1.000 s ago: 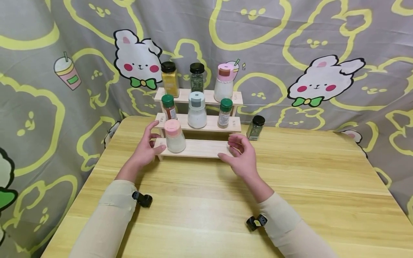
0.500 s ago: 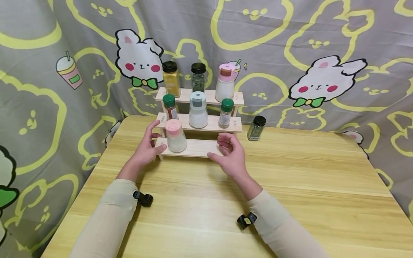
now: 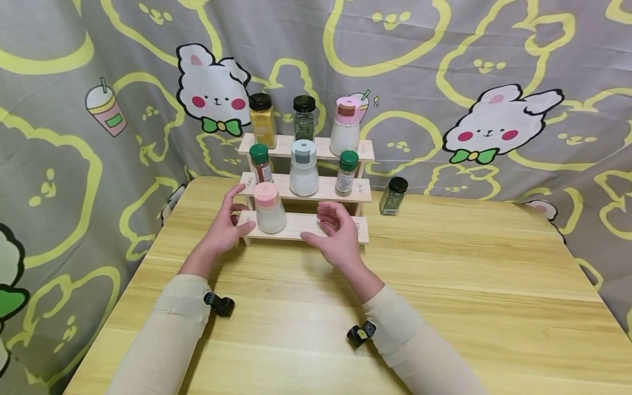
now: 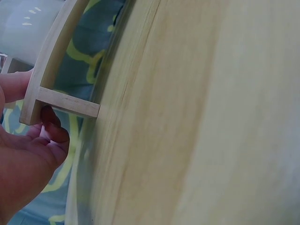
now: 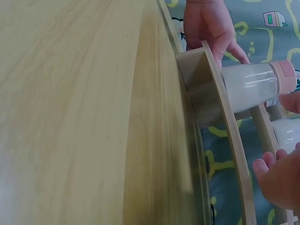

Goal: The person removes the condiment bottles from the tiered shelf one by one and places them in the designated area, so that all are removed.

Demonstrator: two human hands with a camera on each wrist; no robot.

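A: How do our hands sit on the work?

B: Our left hand (image 3: pixel 220 227) pinches the left end of the lowest shelf (image 3: pixel 302 221), thumb above and fingers tucked below; our right hand (image 3: pixel 340 236) hangs half wide over the same shelf, thumb apart from bent fingers, holding nothing, though we can't tell if it touches the wood

A: And the pink-capped jar (image 3: pixel 270 211)?

B: Upright on that shelf, between our hands, just beside the left thumb

A: So what would we do well here?

B: We'd judge it best to steady the rack (image 3: pixel 364 189) lightly and level, since the jars and bottles on the upper shelves could topple, and to bring the right hand in low, clear of the white-capped jar (image 3: pixel 303 170) on the middle shelf

A: Beyond the rack?

B: One black-capped bottle (image 3: pixel 393 196) stands on the bench (image 3: pixel 459 274), near its right end
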